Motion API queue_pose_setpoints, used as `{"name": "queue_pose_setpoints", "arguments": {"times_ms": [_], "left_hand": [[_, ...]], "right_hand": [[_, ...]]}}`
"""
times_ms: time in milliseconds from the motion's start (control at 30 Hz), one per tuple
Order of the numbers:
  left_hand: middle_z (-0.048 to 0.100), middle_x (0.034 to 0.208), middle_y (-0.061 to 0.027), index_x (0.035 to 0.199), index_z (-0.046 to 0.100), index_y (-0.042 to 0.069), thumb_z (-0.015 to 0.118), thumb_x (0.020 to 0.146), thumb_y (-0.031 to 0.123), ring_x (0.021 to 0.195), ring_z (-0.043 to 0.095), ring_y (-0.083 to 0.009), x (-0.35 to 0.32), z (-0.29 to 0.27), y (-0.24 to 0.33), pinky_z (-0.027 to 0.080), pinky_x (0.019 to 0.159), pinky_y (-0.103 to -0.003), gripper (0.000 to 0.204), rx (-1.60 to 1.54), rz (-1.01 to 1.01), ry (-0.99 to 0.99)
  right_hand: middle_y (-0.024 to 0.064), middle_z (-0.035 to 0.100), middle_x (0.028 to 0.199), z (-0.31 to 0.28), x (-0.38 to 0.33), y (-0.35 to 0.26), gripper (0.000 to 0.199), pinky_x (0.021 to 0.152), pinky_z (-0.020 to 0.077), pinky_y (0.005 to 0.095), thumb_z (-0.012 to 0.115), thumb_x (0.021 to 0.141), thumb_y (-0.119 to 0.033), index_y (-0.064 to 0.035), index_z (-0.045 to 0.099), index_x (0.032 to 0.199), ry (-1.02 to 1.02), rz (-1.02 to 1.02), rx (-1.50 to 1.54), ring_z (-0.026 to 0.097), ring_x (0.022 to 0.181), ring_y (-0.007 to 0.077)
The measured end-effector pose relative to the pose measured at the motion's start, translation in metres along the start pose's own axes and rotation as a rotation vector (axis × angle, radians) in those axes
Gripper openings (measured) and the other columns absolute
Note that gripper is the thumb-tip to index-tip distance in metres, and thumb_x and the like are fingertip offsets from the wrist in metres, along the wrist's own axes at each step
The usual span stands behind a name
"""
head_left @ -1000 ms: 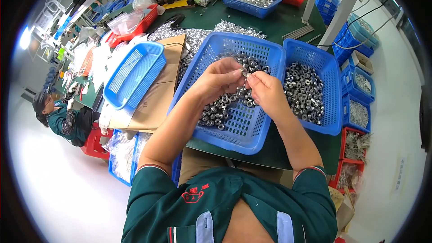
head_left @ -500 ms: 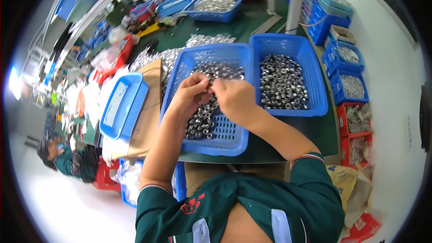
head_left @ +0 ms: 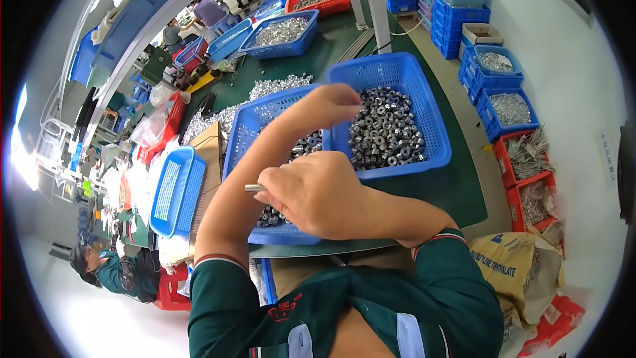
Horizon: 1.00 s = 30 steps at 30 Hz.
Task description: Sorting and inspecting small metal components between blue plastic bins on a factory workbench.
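Fingers of the right hand (head_left: 317,192) close around a metal rod (head_left: 253,188) protruding at nine o'clock. Left hand (head_left: 326,105), twelve o'clock: partly curled, contents indeterminate. Metal rings (head_left: 391,129) occupy both blue baskets (head_left: 429,109); completed portion indeterminate.

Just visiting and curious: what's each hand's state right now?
Left hand: cannot tell whether open or holding anything.
Right hand: closed, holding a thin metal rod.
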<state>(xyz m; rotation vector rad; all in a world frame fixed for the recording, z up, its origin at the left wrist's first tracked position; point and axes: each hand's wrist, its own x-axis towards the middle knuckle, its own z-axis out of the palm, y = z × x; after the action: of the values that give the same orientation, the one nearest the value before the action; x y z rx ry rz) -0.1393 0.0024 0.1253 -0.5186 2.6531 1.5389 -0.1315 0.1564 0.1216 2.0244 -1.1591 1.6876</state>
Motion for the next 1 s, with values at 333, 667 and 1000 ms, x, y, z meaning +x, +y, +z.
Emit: {"name": "queue_pose_setpoints", "arguments": {"times_ms": [333, 667, 1000], "left_hand": [[0.068, 0.090, -0.0153, 0.095, 0.070, 0.009, 0.067, 0.074, 0.022, 0.087, 0.064, -0.0331, 0.125, 0.038, -0.088, 0.050, 0.079, -0.042, 0.026, 0.768, 0.105, 0.210], [0.066, 0.092, -0.0157, 0.098, 0.068, 0.009, 0.064, 0.080, 0.020, 0.087, 0.063, -0.0350, -0.062, -0.031, -0.053, 0.051, 0.077, -0.040, 0.021, 0.546, 0.196, 0.519], [0.068, 0.088, -0.0142, 0.091, 0.067, 0.010, 0.055, 0.081, 0.023, 0.086, 0.066, -0.0337, -0.146, 0.011, -0.108, 0.052, 0.072, -0.045, 0.020, 0.862, -0.400, 0.172]], "right_hand": [[0.0077, 0.057, 0.061, -0.021, 0.007, -0.004, 0.017, 0.049, 0.0458, 0.0371, 0.071, 0.078, -0.012, -0.0048, 0.060, 0.090, 0.024, -0.033, 0.037, 0.059, 0.054, 0.0271], [0.0110, 0.058, 0.065, -0.024, 0.014, 0.009, 0.010, 0.049, 0.0416, 0.0314, 0.066, 0.085, -0.008, -0.0020, 0.060, 0.090, -0.061, 0.134, 0.039, 0.056, 0.053, 0.0245], [0.0105, 0.059, 0.065, 0.010, 0.005, 0.010, 0.009, 0.049, 0.0427, 0.0323, 0.065, 0.087, -0.010, -0.0033, 0.060, 0.090, -0.223, 0.174, -0.047, 0.057, 0.053, 0.0252]]}}
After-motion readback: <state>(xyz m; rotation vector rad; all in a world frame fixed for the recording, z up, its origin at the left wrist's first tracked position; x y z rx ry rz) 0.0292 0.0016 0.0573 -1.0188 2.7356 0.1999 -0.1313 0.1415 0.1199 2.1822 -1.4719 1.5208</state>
